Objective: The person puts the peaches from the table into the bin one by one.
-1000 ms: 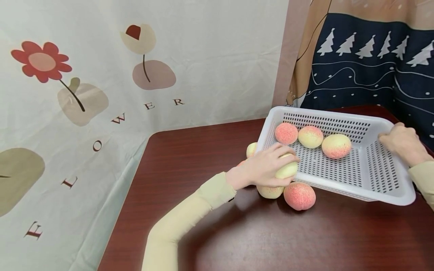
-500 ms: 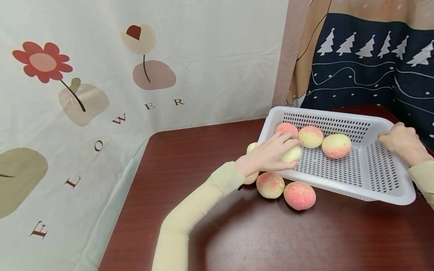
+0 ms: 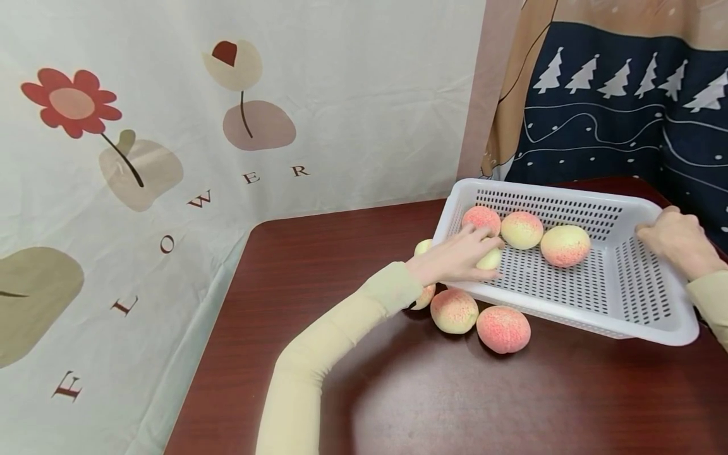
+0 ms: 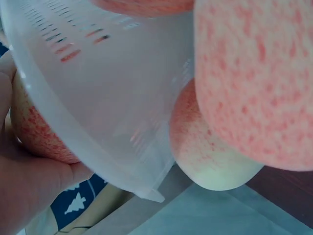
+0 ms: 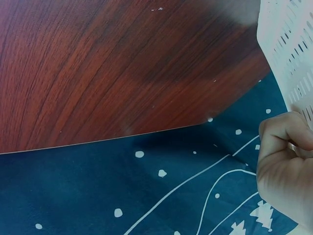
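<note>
In the head view my left hand (image 3: pixel 457 253) is over the near-left corner of a white perforated plastic basket (image 3: pixel 569 320). Its fingers and thumb curl around a pale yellow peach (image 3: pixel 490 258), partly covered by the hand. In the left wrist view that peach (image 4: pixel 36 127) shows red speckles, behind the basket wall (image 4: pixel 112 103). Three other peaches lie inside along the far side: a pink one (image 3: pixel 482 218), a yellow-pink one (image 3: pixel 522 230) and a mostly yellow one (image 3: pixel 565 246). My right hand (image 3: pixel 677 243) grips the basket's right rim.
Outside the basket, on the dark red-brown table (image 3: pixel 432 398), sit a speckled peach (image 3: pixel 454 311), a pink peach (image 3: pixel 503 329) and two more, partly hidden by the left arm. A pale flower-print curtain (image 3: pixel 364 95) and a navy tree-print cloth (image 3: pixel 603 126) hang behind.
My left hand has moved up and over the rim with the peach, then lowered it slightly into the basket. My right hand and the basket have stayed put.
</note>
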`<state>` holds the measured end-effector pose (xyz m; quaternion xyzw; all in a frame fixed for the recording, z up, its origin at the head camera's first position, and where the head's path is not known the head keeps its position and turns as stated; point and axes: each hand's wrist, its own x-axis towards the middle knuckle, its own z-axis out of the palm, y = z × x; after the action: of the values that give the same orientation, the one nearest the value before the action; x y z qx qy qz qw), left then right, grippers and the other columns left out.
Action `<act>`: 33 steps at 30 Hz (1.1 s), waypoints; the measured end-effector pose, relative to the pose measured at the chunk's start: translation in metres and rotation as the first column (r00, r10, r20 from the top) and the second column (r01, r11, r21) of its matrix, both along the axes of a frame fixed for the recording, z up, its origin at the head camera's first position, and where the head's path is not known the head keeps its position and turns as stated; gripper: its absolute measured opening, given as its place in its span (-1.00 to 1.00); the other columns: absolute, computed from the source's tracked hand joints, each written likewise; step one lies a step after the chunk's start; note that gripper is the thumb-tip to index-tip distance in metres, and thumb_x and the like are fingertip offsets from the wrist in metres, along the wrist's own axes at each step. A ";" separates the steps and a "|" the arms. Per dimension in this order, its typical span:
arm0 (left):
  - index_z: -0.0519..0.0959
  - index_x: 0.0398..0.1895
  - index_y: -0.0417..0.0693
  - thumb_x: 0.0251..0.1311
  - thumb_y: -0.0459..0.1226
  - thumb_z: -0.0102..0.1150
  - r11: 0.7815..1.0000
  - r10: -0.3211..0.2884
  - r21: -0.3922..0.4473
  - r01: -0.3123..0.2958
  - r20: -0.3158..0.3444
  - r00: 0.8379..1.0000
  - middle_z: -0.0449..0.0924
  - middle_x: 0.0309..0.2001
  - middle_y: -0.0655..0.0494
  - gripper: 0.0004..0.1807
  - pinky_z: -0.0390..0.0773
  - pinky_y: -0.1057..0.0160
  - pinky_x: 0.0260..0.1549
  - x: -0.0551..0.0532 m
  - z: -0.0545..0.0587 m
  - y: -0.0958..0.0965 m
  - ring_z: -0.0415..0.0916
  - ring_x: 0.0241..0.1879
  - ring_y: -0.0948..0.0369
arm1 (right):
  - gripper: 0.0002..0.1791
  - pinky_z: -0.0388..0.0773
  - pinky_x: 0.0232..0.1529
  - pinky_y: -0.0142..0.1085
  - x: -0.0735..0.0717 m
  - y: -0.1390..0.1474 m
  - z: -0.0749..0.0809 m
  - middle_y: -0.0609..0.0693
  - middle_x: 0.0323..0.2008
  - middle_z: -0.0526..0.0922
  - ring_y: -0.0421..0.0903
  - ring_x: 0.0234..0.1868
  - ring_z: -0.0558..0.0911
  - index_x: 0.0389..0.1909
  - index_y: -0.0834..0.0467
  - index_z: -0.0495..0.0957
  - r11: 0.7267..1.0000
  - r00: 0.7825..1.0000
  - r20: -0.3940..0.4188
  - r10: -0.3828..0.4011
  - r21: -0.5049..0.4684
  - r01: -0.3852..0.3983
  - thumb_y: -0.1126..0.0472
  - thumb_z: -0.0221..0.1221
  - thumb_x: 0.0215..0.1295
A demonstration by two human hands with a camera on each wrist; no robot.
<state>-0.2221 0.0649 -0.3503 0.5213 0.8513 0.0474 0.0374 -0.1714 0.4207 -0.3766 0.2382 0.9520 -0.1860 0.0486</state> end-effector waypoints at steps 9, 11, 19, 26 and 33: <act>0.38 0.25 0.07 0.20 0.09 0.14 0.987 0.036 -0.159 -0.037 -0.005 0.999 0.37 0.21 0.11 -0.40 0.25 0.27 0.15 -0.008 -0.009 0.007 0.29 0.09 0.17 | -0.28 0.53 -0.62 -0.16 0.000 0.000 -0.001 0.55 -0.36 0.27 0.16 -0.61 0.54 0.15 0.77 -0.16 1.000 1.000 0.023 -0.014 -0.009 0.014 0.19 -0.25 0.29; 0.37 0.27 0.08 0.20 0.09 0.14 0.981 0.062 -0.183 -0.059 0.011 0.998 0.34 0.25 0.10 -0.39 0.19 0.23 0.29 -0.010 -0.011 0.008 0.28 0.20 0.15 | -0.29 0.52 -0.62 -0.16 0.000 0.001 -0.001 0.55 -0.36 0.26 0.16 -0.61 0.54 0.15 0.78 -0.15 1.000 1.000 0.020 -0.010 -0.006 0.011 0.19 -0.25 0.29; 0.35 0.30 0.15 0.20 0.11 0.12 0.966 0.118 -0.235 -0.108 0.030 0.993 0.30 0.30 0.10 -0.38 0.16 0.17 0.35 -0.012 -0.015 0.010 0.26 0.25 0.12 | -0.29 0.48 -0.63 -0.15 -0.001 0.001 -0.002 0.57 -0.33 0.24 0.21 -0.56 0.52 0.11 0.79 -0.11 1.000 1.000 0.007 0.001 0.015 -0.001 0.18 -0.24 0.27; 0.32 0.30 0.18 0.20 0.18 0.08 0.952 0.127 -0.281 -0.120 0.008 0.992 0.30 0.32 0.12 -0.36 0.16 0.20 0.35 -0.012 -0.018 0.012 0.26 0.29 0.16 | -0.31 0.48 -0.64 -0.15 -0.002 -0.001 -0.002 0.58 -0.32 0.24 0.21 -0.57 0.52 0.11 0.79 -0.10 1.000 1.000 -0.002 -0.005 0.012 0.005 0.19 -0.24 0.28; 0.35 0.28 0.18 0.19 0.21 0.06 0.947 0.153 -0.287 -0.146 0.000 0.988 0.30 0.32 0.13 -0.36 0.32 0.25 0.16 -0.013 -0.018 0.012 0.28 0.17 0.18 | -0.31 0.47 -0.64 -0.15 -0.003 -0.001 -0.001 0.58 -0.32 0.25 0.21 -0.56 0.52 0.11 0.79 -0.09 1.000 1.000 0.001 -0.009 0.017 0.009 0.19 -0.23 0.29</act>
<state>-0.2346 0.0772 -0.3683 0.4439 0.8857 -0.0678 0.1180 -0.1740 0.4195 -0.3772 0.2430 0.9524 -0.1781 0.0464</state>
